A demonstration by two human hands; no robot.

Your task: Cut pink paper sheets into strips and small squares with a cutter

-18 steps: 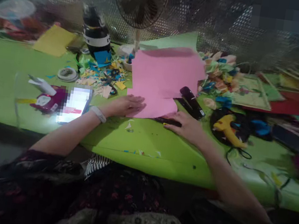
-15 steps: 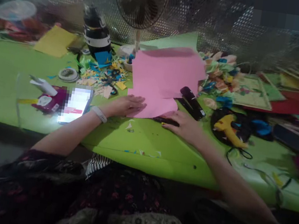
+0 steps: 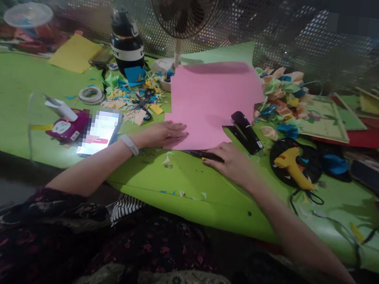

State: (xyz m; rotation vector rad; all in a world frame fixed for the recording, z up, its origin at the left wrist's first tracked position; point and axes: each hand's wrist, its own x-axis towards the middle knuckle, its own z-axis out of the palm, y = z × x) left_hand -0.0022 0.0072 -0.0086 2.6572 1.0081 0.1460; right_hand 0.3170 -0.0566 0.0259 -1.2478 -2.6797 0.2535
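Observation:
Pink paper lies in front of me, its near edge close to the table's front. My left hand rests flat on the paper's near left corner, fingers stretched out, a pale band on the wrist. At the near right edge, my right hand is closed over a slim dark object. Part of that object is under my fingers and the paper edge, so I cannot tell its kind. A black stapler lies just beyond my right hand, touching or close to the paper's right side.
Left of the paper are scissors among paper scraps, a tape roll, a lit phone and a black bottle. A yellow glue gun lies right, below a pile of paper flowers. A fan stands behind.
The near right part of the pink paper, curved up before, now lies flatter. My hands stay nearly in place; the whole view has shifted slightly.

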